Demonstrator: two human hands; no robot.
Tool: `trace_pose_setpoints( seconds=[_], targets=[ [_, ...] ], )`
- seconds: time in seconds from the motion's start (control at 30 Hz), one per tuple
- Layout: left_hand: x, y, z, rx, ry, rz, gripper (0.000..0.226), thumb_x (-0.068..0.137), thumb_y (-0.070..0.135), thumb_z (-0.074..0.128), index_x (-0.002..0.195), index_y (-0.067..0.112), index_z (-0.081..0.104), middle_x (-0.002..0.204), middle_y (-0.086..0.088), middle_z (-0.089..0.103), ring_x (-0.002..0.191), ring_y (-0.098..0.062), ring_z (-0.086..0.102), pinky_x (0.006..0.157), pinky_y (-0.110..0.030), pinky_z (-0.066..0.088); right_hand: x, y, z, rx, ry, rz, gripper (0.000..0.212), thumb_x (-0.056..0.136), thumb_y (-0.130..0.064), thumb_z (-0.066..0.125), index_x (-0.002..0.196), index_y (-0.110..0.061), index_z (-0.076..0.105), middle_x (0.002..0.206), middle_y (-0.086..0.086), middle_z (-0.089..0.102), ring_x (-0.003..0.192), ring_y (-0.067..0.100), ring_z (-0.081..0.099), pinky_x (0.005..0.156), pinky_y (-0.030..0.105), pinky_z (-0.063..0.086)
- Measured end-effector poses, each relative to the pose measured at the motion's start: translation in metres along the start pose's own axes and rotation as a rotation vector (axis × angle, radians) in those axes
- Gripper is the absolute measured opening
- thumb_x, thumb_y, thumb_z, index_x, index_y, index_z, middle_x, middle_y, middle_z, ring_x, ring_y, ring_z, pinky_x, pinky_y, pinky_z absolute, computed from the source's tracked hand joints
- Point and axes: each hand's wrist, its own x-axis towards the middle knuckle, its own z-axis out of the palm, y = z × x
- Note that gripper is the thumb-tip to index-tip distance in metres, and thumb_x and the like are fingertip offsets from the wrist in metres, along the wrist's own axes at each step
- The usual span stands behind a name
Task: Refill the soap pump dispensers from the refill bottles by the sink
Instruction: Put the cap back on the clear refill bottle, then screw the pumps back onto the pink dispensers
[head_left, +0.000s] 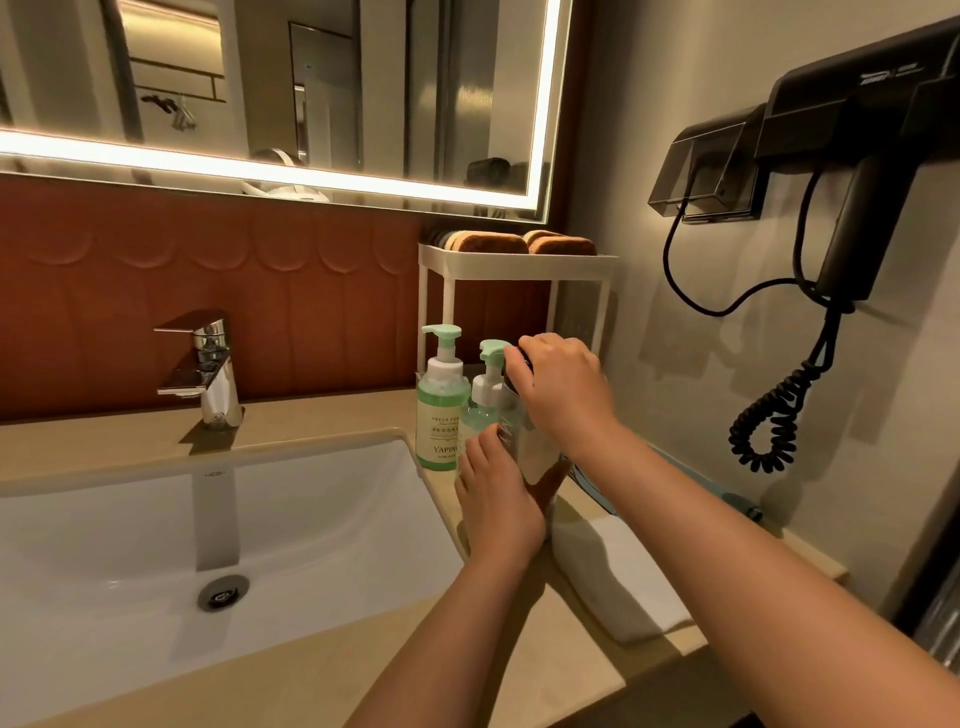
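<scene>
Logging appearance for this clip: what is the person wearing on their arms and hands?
Nothing visible. The left hand and right hand are ungloved with no rings showing; the forearms are bare to the frame edge, without sleeves, watch or bracelets.

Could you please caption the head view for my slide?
Left hand steadies a clear bottle while right hand grips its dark cap, beside two pump dispensers.

A person's two bare hands and forearms.
The left hand (498, 501) and right hand (563, 389) are uncovered; the left forearm (447, 639) and right forearm (727, 545) are bare to the picture's edge.
</scene>
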Motion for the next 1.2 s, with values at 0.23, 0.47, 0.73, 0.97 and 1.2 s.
trace_pose_setpoints(
  seconds=[0.23,0.47,0.73,0.97,1.2],
  targets=[
    [0.007,0.000,0.000,0.306,-0.034,0.085,0.084,0.080,0.033,0.069,0.139,0.012,0.012,0.140,-0.009,0.026,0.131,-0.025,0.028,0.110,-0.034,0.027,0.005,-0.007,-0.003,-0.199,-0.076,-0.130,0.019,0.096,-0.019,0.048,0.110,-0.009,0.056,0.109,0.006,0.061,0.105,0.021,0.054,0.103,0.033,0.033],
    [0.010,0.003,-0.009,0.299,-0.189,0.078,0.096,0.081,0.035,0.066,0.144,0.013,-0.002,0.148,-0.010,0.014,0.138,-0.027,0.016,0.114,-0.037,0.016,0.005,-0.010,-0.012,-0.148,-0.197,-0.155,0.049,0.088,-0.006,0.058,0.135,-0.009,0.043,0.139,0.009,0.047,0.131,0.024,0.040,0.109,0.033,0.029],
    [0.015,-0.004,-0.063,0.300,-0.376,0.097,0.070,0.086,0.043,0.057,0.140,0.012,0.024,0.143,-0.008,0.034,0.129,-0.027,0.032,0.108,-0.042,0.030,-0.007,-0.016,-0.019,-0.220,-0.052,-0.407,0.032,0.096,-0.023,0.046,0.127,-0.019,0.056,0.135,0.000,0.053,0.130,0.018,0.041,0.114,0.034,0.013],
    [-0.004,-0.024,-0.168,0.277,-0.787,0.070,0.049,0.093,0.038,0.050,0.133,0.012,0.039,0.135,-0.007,0.047,0.116,-0.022,0.050,0.098,-0.035,0.044,-0.030,-0.059,-0.012,-0.178,-0.060,-0.545,0.023,0.093,-0.025,0.050,0.108,-0.019,0.067,0.114,-0.001,0.064,0.115,0.019,0.049,0.102,0.032,0.029],
    [-0.041,-0.064,-0.279,0.359,-0.833,-0.082,0.051,0.092,0.044,0.048,0.133,0.016,0.039,0.134,-0.006,0.049,0.113,-0.021,0.052,0.094,-0.033,0.046,-0.061,-0.122,0.007,-0.080,-0.246,-0.606,0.019,0.093,-0.030,0.049,0.103,-0.025,0.064,0.111,-0.006,0.063,0.108,0.014,0.048,0.093,0.027,0.034]
  ],
)
